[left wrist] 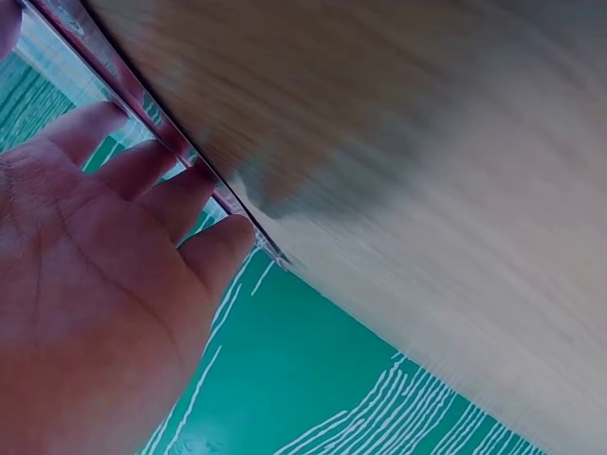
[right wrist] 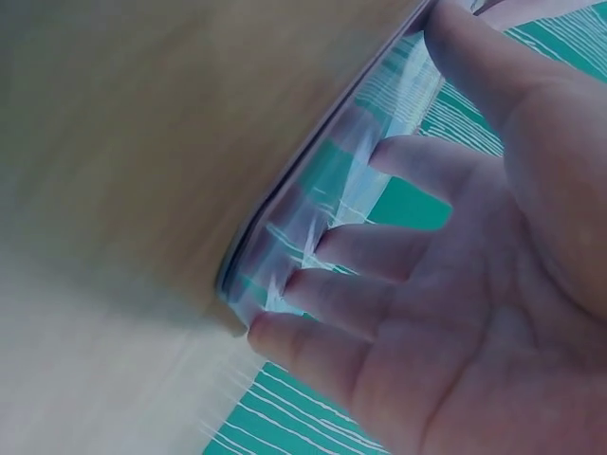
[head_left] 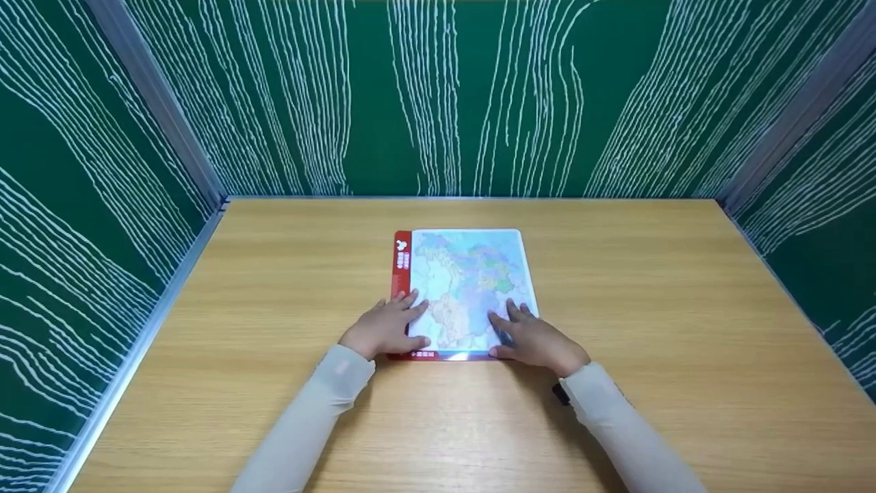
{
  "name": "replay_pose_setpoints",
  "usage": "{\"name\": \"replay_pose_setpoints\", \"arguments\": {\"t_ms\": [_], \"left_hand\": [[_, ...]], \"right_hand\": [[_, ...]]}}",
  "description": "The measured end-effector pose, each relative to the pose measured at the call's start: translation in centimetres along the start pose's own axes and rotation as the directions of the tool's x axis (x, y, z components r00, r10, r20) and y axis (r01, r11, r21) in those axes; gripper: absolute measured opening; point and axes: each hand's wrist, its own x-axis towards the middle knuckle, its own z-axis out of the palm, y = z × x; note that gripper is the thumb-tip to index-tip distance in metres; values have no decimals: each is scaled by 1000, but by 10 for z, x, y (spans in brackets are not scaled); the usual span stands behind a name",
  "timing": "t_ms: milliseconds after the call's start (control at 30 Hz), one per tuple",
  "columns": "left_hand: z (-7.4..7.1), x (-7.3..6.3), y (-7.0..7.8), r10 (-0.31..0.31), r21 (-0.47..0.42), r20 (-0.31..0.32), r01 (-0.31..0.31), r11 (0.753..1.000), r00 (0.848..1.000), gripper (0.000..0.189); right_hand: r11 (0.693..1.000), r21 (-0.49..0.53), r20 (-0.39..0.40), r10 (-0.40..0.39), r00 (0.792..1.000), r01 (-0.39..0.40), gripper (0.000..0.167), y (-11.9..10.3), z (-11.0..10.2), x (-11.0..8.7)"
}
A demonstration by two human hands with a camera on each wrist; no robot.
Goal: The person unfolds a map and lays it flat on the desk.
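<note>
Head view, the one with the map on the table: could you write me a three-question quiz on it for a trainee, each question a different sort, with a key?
1. True or false: the left hand is nearer the red side band of the map than the right hand is.

2. Where are the hands?
A. At the map's far corners
B. At the map's near part, one to each side
C. Stacked one over the other at the map's centre

3. Fill in the blank: behind the table, the back wall is green with wavy ____ lines.

Key: 1. True. 2. B. 3. White.
</note>
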Motion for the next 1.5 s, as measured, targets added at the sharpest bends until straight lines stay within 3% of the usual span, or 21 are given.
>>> {"name": "replay_pose_setpoints", "arguments": {"t_ms": [333, 467, 700, 867, 1000, 1167, 1267, 1333, 1500], "left_hand": [[-2, -3, -1, 3, -48, 13, -2, 999, 1000, 81], [-2, -4, -1, 0, -73, 12, 1, 997, 1000, 81], [-2, -1, -1, 2, -95, -5, -2, 995, 1000, 78], [-3, 0, 0, -19, -152, -42, 13, 988, 999, 73], [-4, 2, -1, -79, -208, -107, 55, 977, 991, 70], [-9, 6, -2, -165, -274, -179, 112, 955, 970, 65], [-10, 10, -4, -212, -347, -208, 131, 929, 955, 64], [-10, 12, -6, -258, -424, -216, 147, 894, 942, 66], [-12, 19, -13, -317, -645, -243, 91, 759, 917, 63]], "right_hand": [[996, 73, -83, 49, 995, -43, 71, -3, -5, 2], [991, 121, -83, 69, 994, -59, 71, -4, -5, 1], [990, 140, -83, 32, 996, -20, 63, -1, -5, 1], [983, 184, -124, 4, 992, 20, 51, 7, -8, 4], [959, 283, -148, 17, 989, 26, 51, 14, -11, 6], [902, 432, -169, 109, 979, -26, 53, 24, -16, 9], [866, 499, -201, 157, 967, -37, 53, 32, -18, 11], [845, 532, -216, 186, 958, -44, 54, 38, -19, 13], [779, 623, -223, 269, 937, -76, 59, 51, -22, 17]]}}
